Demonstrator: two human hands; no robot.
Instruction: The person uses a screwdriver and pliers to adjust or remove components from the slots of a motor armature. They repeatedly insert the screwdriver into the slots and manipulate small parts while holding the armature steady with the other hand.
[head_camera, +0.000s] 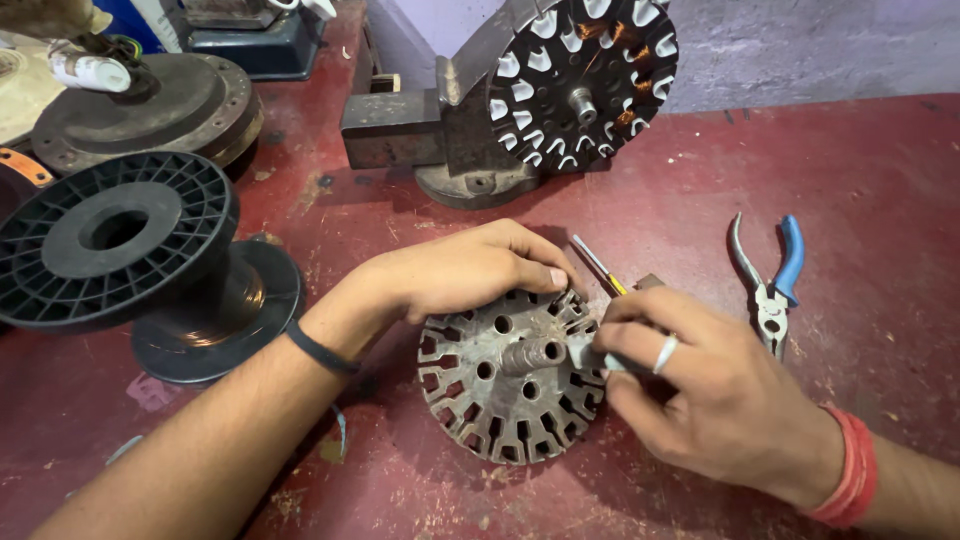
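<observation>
A round slotted metal disc (505, 375) with a short shaft at its middle is laid flat on the worn red table (850, 160), just in front of the person. The disc is steadied at its far rim by the left hand (470, 270), which is laid palm down with the fingers curled over the edge and pressed against the metal; nothing is pinched in that grip. A small pale strip (590, 352) is pinched between the thumb and fingertips of the right hand (700, 390) and is held at the slots on the disc's right side, beside the shaft. The work would seem best done with the disc kept pinned so that it cannot turn, and with the strip kept in line with one slot rather than forced at an angle, since the slot edges look sharp. The left forearm is brought in from the lower left, the wrist nearly straight; the right wrist is bent inward, the knuckles raised. A thin screwdriver (598, 264) is seen just behind the disc, and blue-handled pliers (772, 280) lie well apart to the right. A black plastic spool (110, 240) stands to the left.
</observation>
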